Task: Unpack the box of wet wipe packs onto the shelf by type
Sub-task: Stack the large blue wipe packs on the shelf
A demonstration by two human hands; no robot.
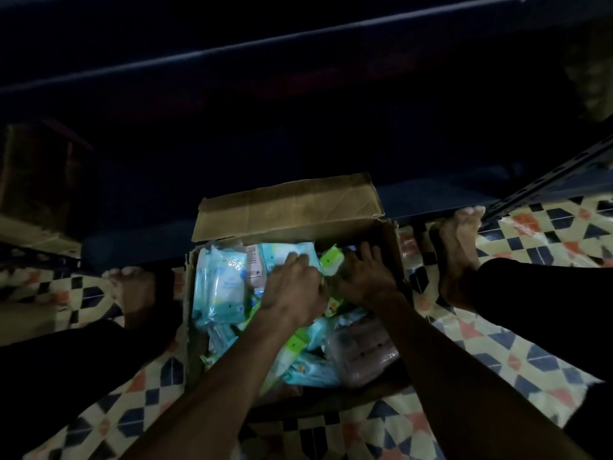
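A dark shelf [298,94] was observed behind an open cardboard box [288,207] set on the patterned floor [530,343], wet wipe packs [222,283] being heaped inside, where the left hand [292,287] was curled on a green pack [330,260] and the right hand [365,273] lay spread.
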